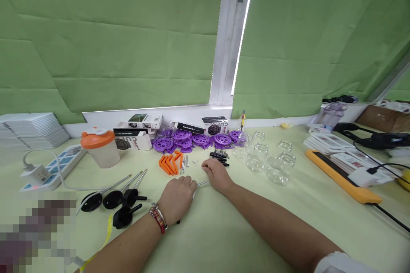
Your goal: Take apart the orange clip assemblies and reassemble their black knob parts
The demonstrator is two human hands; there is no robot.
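My left hand (179, 196) is closed around a thin metal rod (201, 183), whose tip sticks out on the right. A black end (178, 222) shows below the palm; the rest is hidden by the hand. My right hand (217, 175) is beside the rod's tip, thumb and fingers pinched together; whatever is between them cannot be made out. Just past those fingers lie black sticks (220, 160) and small springs (222, 152). To their left are tiny metal bits (194, 162), several metal pins (185, 164) and orange bent pieces (171, 164).
Purple wheel-shaped parts (201, 140) and printed boxes (134, 140) line the back. Clear plastic parts (278, 175) stand right of centre. Black discs with rods (112, 199) lie left, near a power strip (60, 168) and an orange-lidded cup (104, 153). An orange bar (342, 177) lies far right.
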